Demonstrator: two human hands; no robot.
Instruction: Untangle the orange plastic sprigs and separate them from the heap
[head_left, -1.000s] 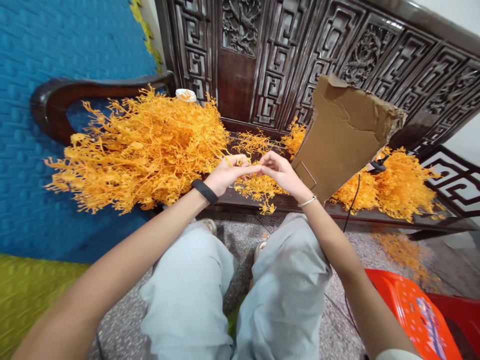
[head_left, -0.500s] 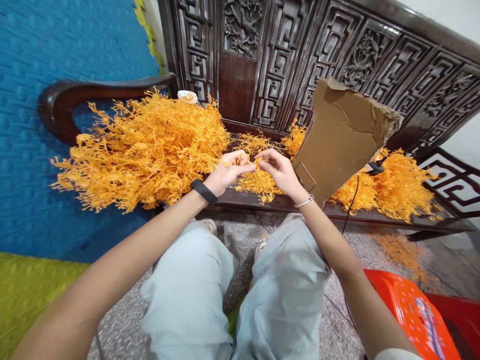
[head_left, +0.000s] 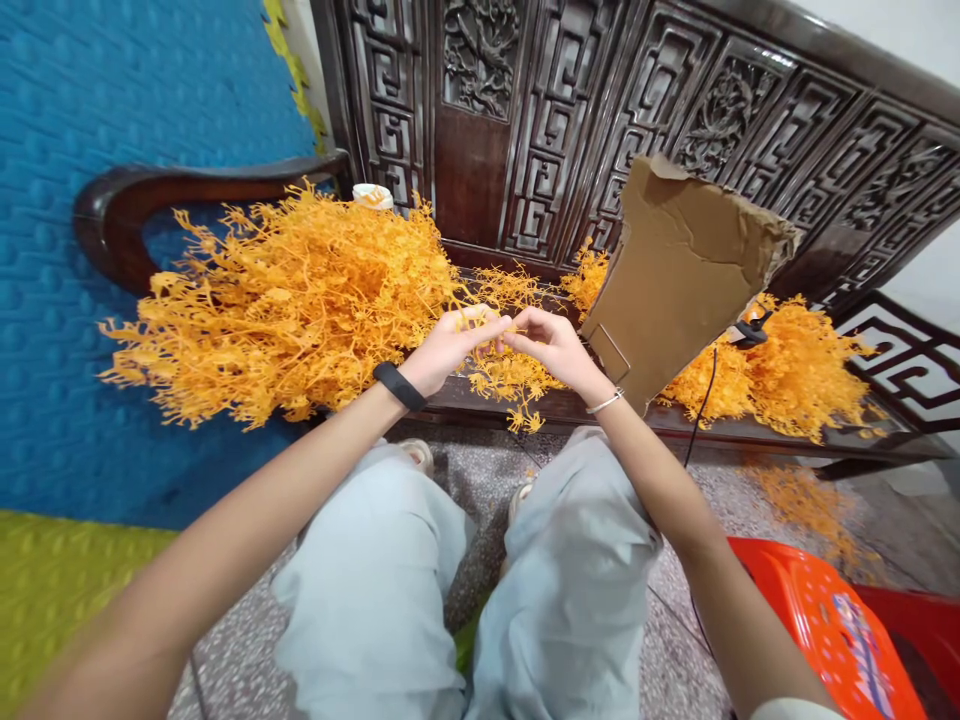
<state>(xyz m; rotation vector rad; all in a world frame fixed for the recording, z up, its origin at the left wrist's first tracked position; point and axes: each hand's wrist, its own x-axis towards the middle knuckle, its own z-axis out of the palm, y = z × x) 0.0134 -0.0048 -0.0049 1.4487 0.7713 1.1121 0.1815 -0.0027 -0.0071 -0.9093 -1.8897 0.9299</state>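
My left hand [head_left: 452, 347] wears a black wristband and is closed, fingertips curled round a thin orange plastic sprig [head_left: 480, 313]. Against it, my right hand [head_left: 550, 346] pinches at the same spot, thumb and fingers together; fingers hide most of what lies between them. Both hands meet above a small heap of loose orange sprigs [head_left: 517, 378] on the dark wooden bench. Left of my left hand rises a big pile of branching orange plastic foliage [head_left: 300, 300].
A brown cardboard piece [head_left: 675, 270] leans on the bench at right. Beyond it are more orange foliage [head_left: 802, 370] and a black clip-like object with a cable [head_left: 752, 328]. A white roll [head_left: 373, 196] stands behind the pile. A red stool [head_left: 810, 610] sits lower right; orange scraps litter the floor.
My hands have drawn closer together, fingertips now overlapping. A small orange sprig end hangs lower over the bench's front edge below them.
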